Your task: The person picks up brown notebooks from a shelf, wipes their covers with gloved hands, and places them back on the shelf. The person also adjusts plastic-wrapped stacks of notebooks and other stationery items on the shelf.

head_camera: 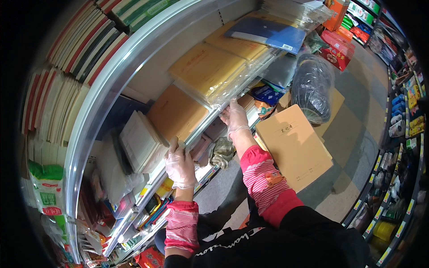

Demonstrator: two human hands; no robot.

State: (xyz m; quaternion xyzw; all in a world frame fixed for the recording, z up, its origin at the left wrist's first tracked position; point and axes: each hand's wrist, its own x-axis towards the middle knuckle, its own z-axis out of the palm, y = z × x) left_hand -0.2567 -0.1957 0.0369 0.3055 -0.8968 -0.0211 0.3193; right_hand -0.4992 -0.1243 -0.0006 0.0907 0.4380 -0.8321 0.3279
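My left hand, in a thin clear glove, is at the front edge of the shelf. Its raised fingers are by the corner of a stack of white-paged books and a brown-covered notebook lying flat. My right hand, gloved the same way, has its fingers curled at the shelf lip, against the plastic wrap of a pack of yellow-covered booklets. What its fingertips hold, if anything, is hidden. A blue folder lies on top of the yellow packs.
A stack of tan notebooks stands to my right, beside a plastic-wrapped dark roll. A red box sits farther off. Lower shelves hold a folded camouflage cloth. Books fill the top shelf; stocked shelves line the right.
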